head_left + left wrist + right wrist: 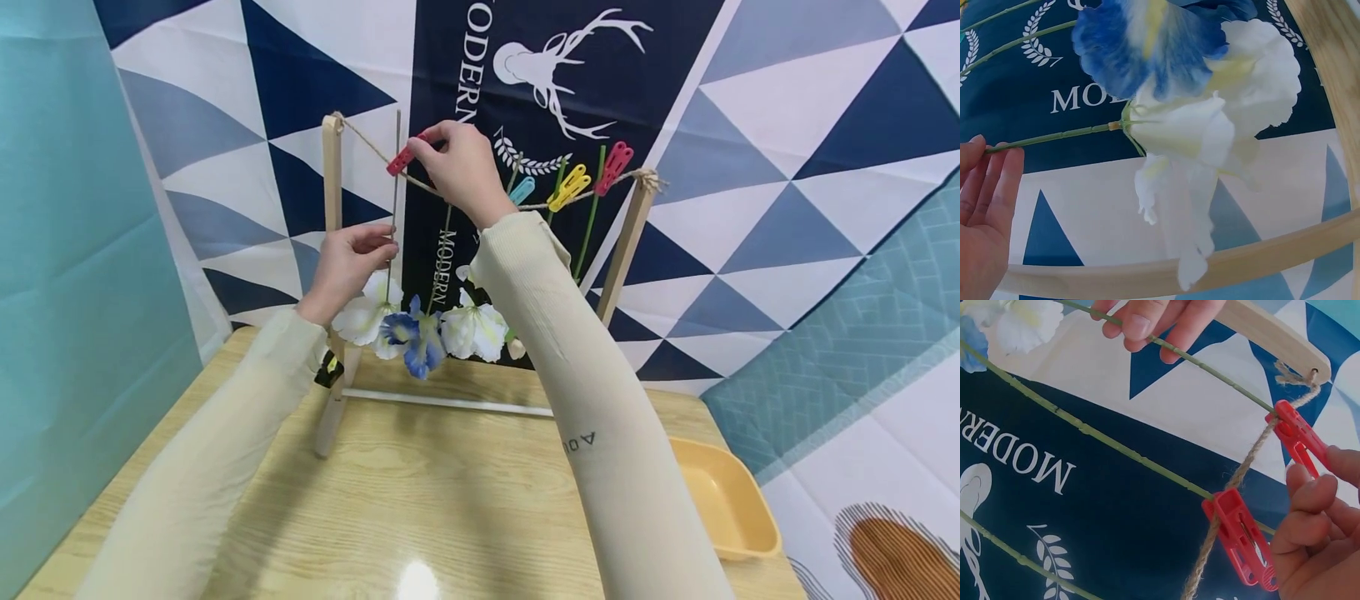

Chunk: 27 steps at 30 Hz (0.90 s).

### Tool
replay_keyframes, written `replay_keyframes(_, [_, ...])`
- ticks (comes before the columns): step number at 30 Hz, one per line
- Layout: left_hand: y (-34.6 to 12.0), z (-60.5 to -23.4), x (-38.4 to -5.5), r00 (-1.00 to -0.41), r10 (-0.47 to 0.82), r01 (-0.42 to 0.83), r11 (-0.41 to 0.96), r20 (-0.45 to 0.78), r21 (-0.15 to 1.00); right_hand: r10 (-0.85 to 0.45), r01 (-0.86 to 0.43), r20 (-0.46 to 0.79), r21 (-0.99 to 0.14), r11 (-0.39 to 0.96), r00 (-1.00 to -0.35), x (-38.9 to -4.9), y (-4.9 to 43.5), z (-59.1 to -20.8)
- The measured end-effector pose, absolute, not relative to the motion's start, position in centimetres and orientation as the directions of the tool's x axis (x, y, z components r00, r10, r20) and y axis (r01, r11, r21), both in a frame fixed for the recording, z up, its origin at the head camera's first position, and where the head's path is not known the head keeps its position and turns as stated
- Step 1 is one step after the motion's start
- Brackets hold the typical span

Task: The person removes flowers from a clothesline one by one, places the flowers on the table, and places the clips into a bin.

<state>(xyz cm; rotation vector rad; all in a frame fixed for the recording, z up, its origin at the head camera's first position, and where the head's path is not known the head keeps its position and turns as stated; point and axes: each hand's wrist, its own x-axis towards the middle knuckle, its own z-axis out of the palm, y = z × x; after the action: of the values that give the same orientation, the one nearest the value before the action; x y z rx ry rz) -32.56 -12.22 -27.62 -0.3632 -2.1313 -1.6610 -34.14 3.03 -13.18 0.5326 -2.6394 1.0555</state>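
Note:
With thumb and fingertips, my left hand (pixel 347 265) pinches the green stem (pixel 1054 136) of a white artificial flower (pixel 1188 128), which hangs bloom down. My right hand (pixel 467 171) grips a red clothespin (pixel 1300 434) by its handle end. The pin's jaws meet the twine (pixel 1250 456) where this stem crosses it, near the left post. Beside it, a second red clothespin (pixel 1240 534) clamps another stem to the twine; in the head view my right hand hides it. A blue flower (pixel 420 342) and another white flower (pixel 474 327) hang next to the held one.
The twine spans two wooden posts, left (pixel 333 175) and right (pixel 628 242), joined low by a white rod (pixel 450 403). Blue (pixel 522 190), yellow (pixel 570 187) and red clothespins hang toward the right. A yellow basin (pixel 723 500) sits on the table's (pixel 420 500) right side.

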Motion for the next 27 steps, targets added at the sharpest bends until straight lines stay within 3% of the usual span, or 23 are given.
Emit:
replay_keyframes(5, [-12.4,-27.8,-32.4,-0.863,-0.045,0.478,0.247,0.503,0.843,-0.234,-0.442,0.395,-0.600,0.667,-0.888,-34.1,3.0,-13.0])
replay_keyframes(12, [-12.4,-27.9,-32.2,-0.837,-0.076,0.506,0.274,0.543,0.818,-0.192,-0.423,0.393,-0.673,0.607,-0.899,-34.2,3.3,-13.2])
replay_keyframes(18, [-12.4,-27.9,-31.8,-0.818,-0.078,0.533,0.274,0.570,0.801,-0.109,-0.452,0.468,-0.724,0.521,-0.877,-34.2,3.9,-13.2])
replay_keyframes(27, [-12.9,-27.4,-30.9,-0.743,-0.045,0.580,0.453,0.667,0.677,0.008,-0.513,0.545,-0.793,0.329,-0.838,-34.0,5.4,-12.6])
